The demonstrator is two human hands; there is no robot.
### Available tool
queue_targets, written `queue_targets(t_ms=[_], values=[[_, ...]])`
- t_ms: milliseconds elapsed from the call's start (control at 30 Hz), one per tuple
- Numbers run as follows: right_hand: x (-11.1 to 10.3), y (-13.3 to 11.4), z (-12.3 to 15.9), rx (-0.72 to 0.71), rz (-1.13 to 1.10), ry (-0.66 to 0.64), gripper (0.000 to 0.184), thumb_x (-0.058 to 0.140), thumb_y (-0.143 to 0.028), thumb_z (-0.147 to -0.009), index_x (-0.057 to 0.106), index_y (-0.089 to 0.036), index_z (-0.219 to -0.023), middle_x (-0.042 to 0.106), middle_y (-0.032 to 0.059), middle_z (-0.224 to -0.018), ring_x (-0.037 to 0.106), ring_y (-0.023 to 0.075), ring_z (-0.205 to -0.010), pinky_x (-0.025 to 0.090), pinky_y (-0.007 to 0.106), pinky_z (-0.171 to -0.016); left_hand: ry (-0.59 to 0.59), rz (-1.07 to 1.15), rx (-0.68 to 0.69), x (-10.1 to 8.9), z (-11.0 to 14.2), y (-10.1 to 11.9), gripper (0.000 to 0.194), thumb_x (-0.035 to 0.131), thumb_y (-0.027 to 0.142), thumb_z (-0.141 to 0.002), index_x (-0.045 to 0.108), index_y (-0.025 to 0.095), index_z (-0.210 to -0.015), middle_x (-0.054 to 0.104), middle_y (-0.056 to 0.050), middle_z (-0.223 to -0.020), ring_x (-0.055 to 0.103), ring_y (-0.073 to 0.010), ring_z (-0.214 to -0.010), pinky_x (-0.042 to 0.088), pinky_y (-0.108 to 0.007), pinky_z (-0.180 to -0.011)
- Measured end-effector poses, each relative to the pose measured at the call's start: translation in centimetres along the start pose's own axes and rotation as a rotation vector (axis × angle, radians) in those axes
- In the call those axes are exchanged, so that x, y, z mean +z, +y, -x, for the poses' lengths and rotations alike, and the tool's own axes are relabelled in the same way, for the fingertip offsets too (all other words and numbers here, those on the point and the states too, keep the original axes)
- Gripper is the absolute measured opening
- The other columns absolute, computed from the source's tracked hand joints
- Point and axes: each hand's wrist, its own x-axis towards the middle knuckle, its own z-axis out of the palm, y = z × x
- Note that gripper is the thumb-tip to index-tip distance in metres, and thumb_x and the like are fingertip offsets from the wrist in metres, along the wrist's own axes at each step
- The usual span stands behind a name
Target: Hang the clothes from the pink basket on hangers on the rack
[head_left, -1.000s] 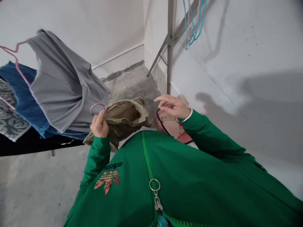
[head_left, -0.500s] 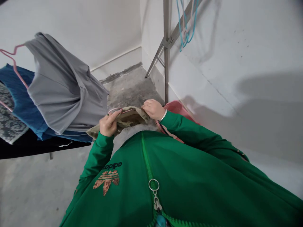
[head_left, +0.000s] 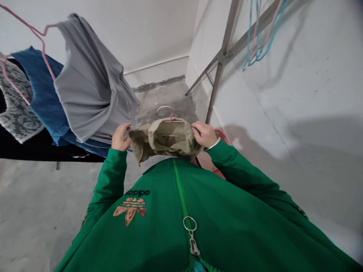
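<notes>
A khaki collared garment [head_left: 143, 141] hangs in front of my chest on a pink hanger [head_left: 165, 107], whose hook stands up out of the neck opening. At the garment's left end, my left hand [head_left: 120, 138] has its fingers and thumb closed on the shoulder edge. My right hand [head_left: 204, 134], with a pale bangle at the wrist, pinches the cloth at the right side of the collar. The lower part of the garment is hidden under the collar and behind my green jacket [head_left: 159, 211].
At left hang a grey garment [head_left: 87, 83], a blue one [head_left: 45, 94] and a patterned one [head_left: 19, 102] on pink hangers. A metal rack frame [head_left: 224, 56] with blue hangers [head_left: 261, 49] stands at upper right. Behind my right wrist is a pink-red container [head_left: 222, 136].
My left hand has left the hanger hook and moved out to the garment's left shoulder. My right hand has shifted right. The garment is spread wider, its hook now upright; the view has turned.
</notes>
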Motion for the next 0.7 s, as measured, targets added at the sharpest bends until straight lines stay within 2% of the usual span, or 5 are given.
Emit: queue_targets(t_ms=[167,300,467,567,700], values=[[-2.0,0.9,0.7,0.007,-0.084,0.016,0.016,0.043,-0.023,-0.088,0.058,-0.021,-0.081,0.063,0.0064,-0.073,0.061,0.0194,-0.069,0.048,0.031,-0.063,-0.012,0.176,-0.265,2.4,0.1,-3.3,0.054,0.052,0.033,-0.07,0.052,0.01,-0.119,0.058,-0.019,-0.118,0.059,-0.0269,-0.107,0.05,-0.043,-0.09],[-2.5,1.0,0.8,0.018,-0.141,0.061,0.014,0.046,-0.022,-0.086,0.059,-0.021,-0.08,0.063,0.0051,-0.072,0.06,0.0185,-0.066,0.049,0.031,-0.061,-0.049,0.367,-0.331,4.2,-0.7,-2.1,0.034,0.049,0.036,-0.076,0.059,0.012,-0.096,0.065,-0.01,-0.084,0.062,-0.0195,-0.08,0.052,-0.035,-0.077],[-4.1,2.2,1.5,0.071,-0.15,0.039,0.013,0.048,-0.023,-0.084,0.06,-0.021,-0.079,0.064,0.0039,-0.071,0.061,0.018,-0.065,0.048,0.03,-0.06,0.083,0.241,-0.356,2.1,-1.3,-2.5,0.016,0.047,0.027,-0.075,0.06,0.016,-0.077,0.057,0.001,-0.06,0.054,-0.0135,-0.059,0.048,-0.027,-0.064],[-5.4,2.5,2.1,0.128,-0.165,0.016,0.013,0.049,-0.024,-0.084,0.06,-0.021,-0.079,0.064,0.0036,-0.071,0.061,0.0172,-0.064,0.047,0.028,-0.058,0.184,0.125,-0.366,0.7,-1.4,-4.3,0.014,0.048,0.025,-0.075,0.06,0.018,-0.076,0.056,0.001,-0.059,0.055,-0.0143,-0.062,0.048,-0.028,-0.065],[-6.4,1.9,2.4,0.17,-0.219,-0.031,0.012,0.05,-0.025,-0.084,0.059,-0.02,-0.077,0.063,0.0034,-0.069,0.06,0.0167,-0.063,0.047,0.028,-0.059,0.185,-0.008,-0.254,0.4,-1.5,-4.6,0.014,0.048,0.022,-0.075,0.062,0.019,-0.074,0.062,-0.005,-0.07,0.06,-0.0199,-0.075,0.051,-0.035,-0.076]])
